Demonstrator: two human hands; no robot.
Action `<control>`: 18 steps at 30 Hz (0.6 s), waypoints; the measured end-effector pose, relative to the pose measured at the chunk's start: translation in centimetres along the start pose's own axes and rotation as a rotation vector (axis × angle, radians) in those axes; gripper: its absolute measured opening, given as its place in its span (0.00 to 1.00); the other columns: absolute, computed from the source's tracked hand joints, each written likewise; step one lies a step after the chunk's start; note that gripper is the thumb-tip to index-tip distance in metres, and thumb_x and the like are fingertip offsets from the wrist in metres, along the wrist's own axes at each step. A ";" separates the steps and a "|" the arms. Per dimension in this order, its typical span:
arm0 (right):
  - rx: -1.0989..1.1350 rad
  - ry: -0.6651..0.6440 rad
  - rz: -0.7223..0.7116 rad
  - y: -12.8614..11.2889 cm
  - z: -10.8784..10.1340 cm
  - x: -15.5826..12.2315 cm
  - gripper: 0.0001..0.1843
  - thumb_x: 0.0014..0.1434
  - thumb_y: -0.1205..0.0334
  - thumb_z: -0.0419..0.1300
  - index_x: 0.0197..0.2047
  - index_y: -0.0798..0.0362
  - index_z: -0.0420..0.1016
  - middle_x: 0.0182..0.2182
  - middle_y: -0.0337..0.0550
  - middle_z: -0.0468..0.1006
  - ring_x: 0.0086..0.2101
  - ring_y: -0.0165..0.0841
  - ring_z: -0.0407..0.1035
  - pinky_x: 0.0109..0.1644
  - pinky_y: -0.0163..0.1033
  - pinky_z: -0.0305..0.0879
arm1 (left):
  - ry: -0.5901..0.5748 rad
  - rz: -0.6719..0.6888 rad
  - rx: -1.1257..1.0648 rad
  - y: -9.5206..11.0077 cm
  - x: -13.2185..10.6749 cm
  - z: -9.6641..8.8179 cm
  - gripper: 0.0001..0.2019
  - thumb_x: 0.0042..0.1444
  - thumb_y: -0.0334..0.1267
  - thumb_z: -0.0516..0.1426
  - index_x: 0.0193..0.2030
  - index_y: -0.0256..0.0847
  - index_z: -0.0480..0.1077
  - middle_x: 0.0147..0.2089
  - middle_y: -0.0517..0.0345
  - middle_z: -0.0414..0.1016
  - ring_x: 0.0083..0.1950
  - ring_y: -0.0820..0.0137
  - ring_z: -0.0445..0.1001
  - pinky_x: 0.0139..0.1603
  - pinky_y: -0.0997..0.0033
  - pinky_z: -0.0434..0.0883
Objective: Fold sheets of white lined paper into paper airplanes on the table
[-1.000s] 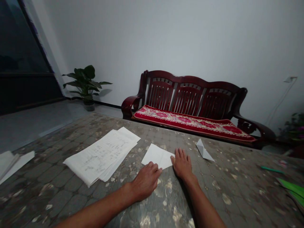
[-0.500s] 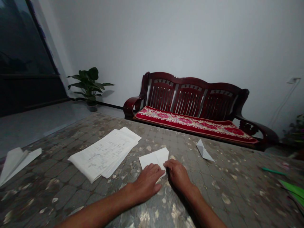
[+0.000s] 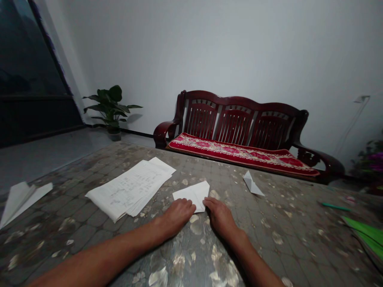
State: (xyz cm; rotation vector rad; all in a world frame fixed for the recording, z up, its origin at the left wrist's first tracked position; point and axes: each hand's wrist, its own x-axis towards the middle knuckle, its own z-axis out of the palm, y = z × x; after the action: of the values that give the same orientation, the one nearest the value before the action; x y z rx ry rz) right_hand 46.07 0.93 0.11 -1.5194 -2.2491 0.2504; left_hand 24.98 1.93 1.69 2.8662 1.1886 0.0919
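A small folded white sheet of paper (image 3: pixel 193 192) lies on the patterned tabletop (image 3: pixel 269 239) in front of me. My left hand (image 3: pixel 177 214) rests on its near left edge with the fingers curled and pressed down on the paper. My right hand (image 3: pixel 219 216) sits at the near right corner of the sheet, fingers bent and pressing the fold. The two hands are close together, almost touching over the paper's near edge.
A stack of printed sheets (image 3: pixel 131 188) lies left of the hands. A folded paper plane (image 3: pixel 20 197) sits at the far left, a small folded paper shape (image 3: pixel 251 183) to the right. Green paper (image 3: pixel 366 235) and a green pen (image 3: pixel 335 206) lie far right. A wooden bench (image 3: pixel 239 135) and potted plant (image 3: pixel 110 107) stand behind.
The sheet has been folded smaller and narrower. My right hand drew back from flat on the table to the sheet's near right corner, and both hands came together at the near edge.
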 end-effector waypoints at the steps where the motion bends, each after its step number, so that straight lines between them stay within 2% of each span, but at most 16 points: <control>1: 0.012 0.001 -0.015 0.1 -0.1 -0.2 0.21 0.62 0.71 0.51 0.55 0.52 0.77 0.57 0.48 0.75 0.56 0.39 0.68 0.62 0.44 0.61 | -0.006 0.005 0.029 0.4 0.0 -0.2 0.07 0.65 0.31 0.51 0.44 0.39 0.69 0.44 0.49 0.75 0.47 0.59 0.73 0.48 0.60 0.69; 8: 0.099 -0.027 -0.116 1.5 -1.0 -2.1 0.23 0.61 0.72 0.51 0.56 0.51 0.75 0.58 0.48 0.74 0.59 0.38 0.66 0.65 0.47 0.58 | 0.035 0.022 0.076 3.8 -0.7 -0.8 0.06 0.60 0.35 0.57 0.44 0.41 0.68 0.44 0.52 0.75 0.46 0.60 0.72 0.44 0.61 0.70; 12: 0.126 -0.044 -0.108 1.9 -0.9 -2.7 0.23 0.62 0.70 0.51 0.57 0.51 0.75 0.59 0.48 0.72 0.60 0.38 0.64 0.66 0.49 0.56 | 0.080 -0.002 0.057 4.0 -0.3 -0.4 0.08 0.66 0.39 0.51 0.41 0.42 0.70 0.42 0.53 0.75 0.45 0.62 0.72 0.46 0.63 0.69; 18: 0.141 -0.051 -0.056 1.8 -0.5 -3.5 0.25 0.62 0.66 0.53 0.62 0.51 0.69 0.64 0.48 0.66 0.65 0.40 0.54 0.69 0.53 0.49 | 0.085 0.030 -0.046 3.3 -0.2 -0.9 0.12 0.67 0.40 0.49 0.41 0.42 0.73 0.43 0.52 0.75 0.46 0.62 0.72 0.45 0.64 0.68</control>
State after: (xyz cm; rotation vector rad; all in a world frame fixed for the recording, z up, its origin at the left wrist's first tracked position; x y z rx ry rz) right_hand 48.89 -1.59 -0.95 -1.3909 -2.2578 0.4261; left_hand 27.14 -0.55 2.76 2.8669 1.1414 0.2412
